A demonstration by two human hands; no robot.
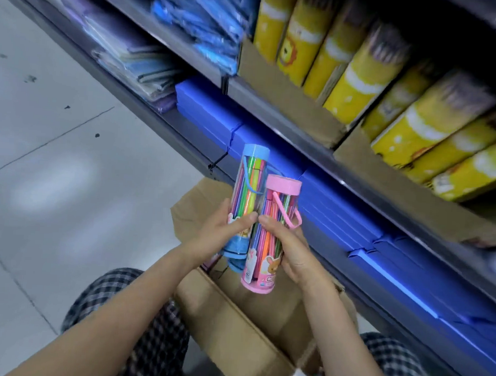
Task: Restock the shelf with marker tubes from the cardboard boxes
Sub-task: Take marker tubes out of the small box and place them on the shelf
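Observation:
My left hand point(224, 230) grips a clear marker tube with a blue cap point(248, 185), held upright above the open cardboard box point(232, 326). My right hand point(289, 248) grips a second clear tube with a pink cap and pink strap point(270, 235). The two tubes stand side by side and touch, both full of coloured markers. More tubes lie inside the box, mostly hidden under my hands. The grey metal shelf point(315, 154) runs diagonally just beyond the tubes.
Yellow cylinder packs point(363, 78) stand in cardboard trays on the upper shelf. Blue flat packs point(341, 211) fill the lower shelf, and wrapped blue and purple stationery point(150, 62) lies further left. Grey tiled floor point(53, 176) is to the left. My checked trouser knees flank the box.

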